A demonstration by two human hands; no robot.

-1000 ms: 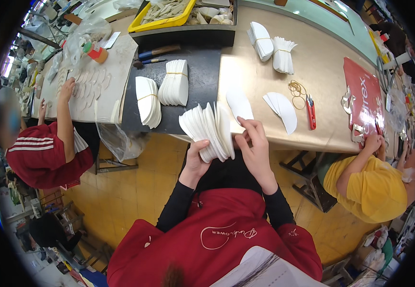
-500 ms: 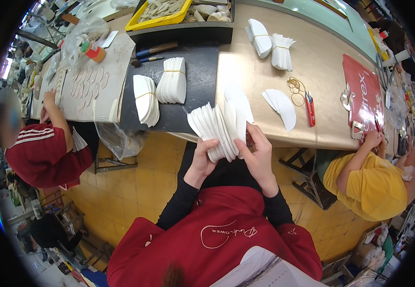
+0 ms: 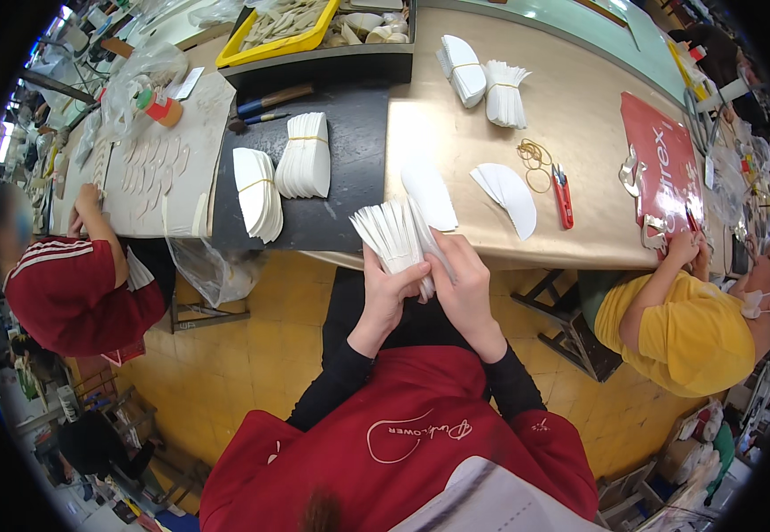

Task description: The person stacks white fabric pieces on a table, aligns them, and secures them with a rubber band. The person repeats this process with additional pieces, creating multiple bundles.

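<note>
A thick fanned stack of white rounded cut pieces (image 3: 390, 232) is held up in front of me at the table's near edge. My left hand (image 3: 383, 297) grips its left side, thumb across the front. My right hand (image 3: 463, 282) is closed on the right-hand pieces of the same stack. Just beyond lies a loose white piece or small pile (image 3: 429, 195) on the tan tabletop. To the right of that rests a small fan of white pieces (image 3: 506, 197), with rubber bands (image 3: 535, 160) and red-handled snips (image 3: 562, 197) beside it.
Rubber-banded white bundles stand on the black mat (image 3: 355, 133), and more bundles (image 3: 504, 93) at the back. A black box with a yellow tray (image 3: 278, 49) sits far left. A red sheet with metal clips (image 3: 664, 164) lies right. Co-workers sit on both sides.
The stack in my hands has narrowed into a tighter bunch, and my left thumb has moved right across its front. The table has shifted slightly left in view.
</note>
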